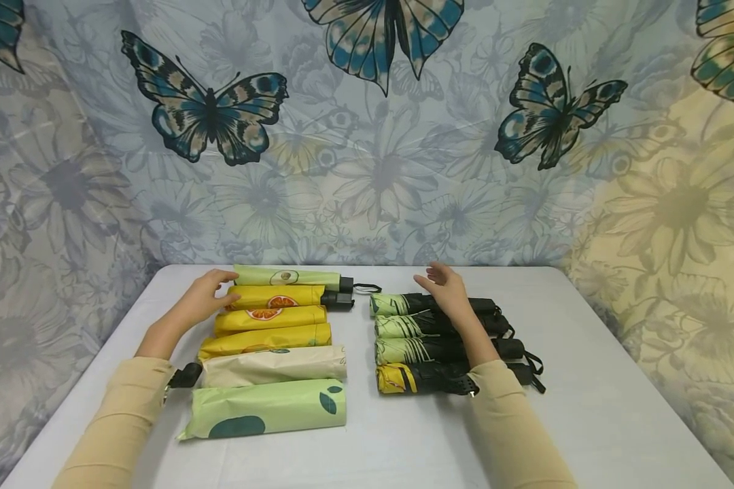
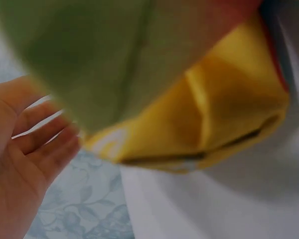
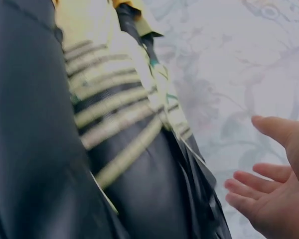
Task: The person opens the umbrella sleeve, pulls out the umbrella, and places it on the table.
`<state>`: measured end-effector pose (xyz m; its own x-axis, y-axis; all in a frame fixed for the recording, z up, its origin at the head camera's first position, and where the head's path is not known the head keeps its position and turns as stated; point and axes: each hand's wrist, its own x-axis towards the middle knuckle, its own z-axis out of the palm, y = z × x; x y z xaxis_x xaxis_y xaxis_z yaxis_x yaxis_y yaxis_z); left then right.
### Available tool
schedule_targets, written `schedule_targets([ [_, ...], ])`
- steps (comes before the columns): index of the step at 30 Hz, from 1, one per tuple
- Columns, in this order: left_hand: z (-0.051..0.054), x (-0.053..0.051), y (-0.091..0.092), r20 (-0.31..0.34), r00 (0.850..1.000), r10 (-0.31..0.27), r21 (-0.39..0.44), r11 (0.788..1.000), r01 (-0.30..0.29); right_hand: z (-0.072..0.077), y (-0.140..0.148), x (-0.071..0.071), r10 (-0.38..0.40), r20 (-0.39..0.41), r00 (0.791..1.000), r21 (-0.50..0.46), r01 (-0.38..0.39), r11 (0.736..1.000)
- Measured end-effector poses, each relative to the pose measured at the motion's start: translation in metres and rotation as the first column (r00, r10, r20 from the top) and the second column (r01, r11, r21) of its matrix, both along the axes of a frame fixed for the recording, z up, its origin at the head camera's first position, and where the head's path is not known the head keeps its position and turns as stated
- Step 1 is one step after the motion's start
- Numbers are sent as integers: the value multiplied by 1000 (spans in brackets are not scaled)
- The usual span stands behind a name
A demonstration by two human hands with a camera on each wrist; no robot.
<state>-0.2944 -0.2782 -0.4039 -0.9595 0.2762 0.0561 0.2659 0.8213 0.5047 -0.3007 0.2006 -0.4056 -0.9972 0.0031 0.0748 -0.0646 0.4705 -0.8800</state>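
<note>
In the head view, folded umbrellas lie in two rows on a white table. My left hand [image 1: 204, 297], fingers spread, is at the left ends of the light green avocado-print umbrella [image 1: 306, 277] and the first yellow orange-print umbrella [image 1: 308, 295]; whether it touches them I cannot tell. The left wrist view shows that hand [image 2: 27, 134] beside blurred green and yellow fabric [image 2: 189, 129]. Over the farthest black-and-green umbrella [image 1: 397, 303] hovers my right hand [image 1: 448, 288], fingers loosely bent. In the right wrist view the same hand [image 3: 274, 184] holds nothing, apart from dark striped fabric [image 3: 119, 99].
Nearer in the left row lie two more yellow umbrellas [image 1: 300, 318], a cream one [image 1: 275, 367] and a green leaf-print one [image 1: 293, 407]. More black umbrellas [image 1: 431, 350] fill the right row, the closest with a yellow end [image 1: 394, 378]. Butterfly-print cloth [image 1: 385, 204] hangs behind the table [image 1: 587, 407].
</note>
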Motion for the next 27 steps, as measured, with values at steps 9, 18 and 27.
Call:
schedule_targets([
  [9, -14, -5, 2, -45, 998, -35, 24, 999, 36, -5, -29, 0, 45, -6, 999, -55, -46, 997],
  [18, -19, -6, 2, -51, 998, -37, 49, 998, 39, -4, -59, 4, 116, 20, 993, -142, -112, 983],
  [27, -21, -8, 2, -61, 998, -33, 43, 998, 36, 2, -88, 9, 135, 73, 988, -239, -114, 964],
])
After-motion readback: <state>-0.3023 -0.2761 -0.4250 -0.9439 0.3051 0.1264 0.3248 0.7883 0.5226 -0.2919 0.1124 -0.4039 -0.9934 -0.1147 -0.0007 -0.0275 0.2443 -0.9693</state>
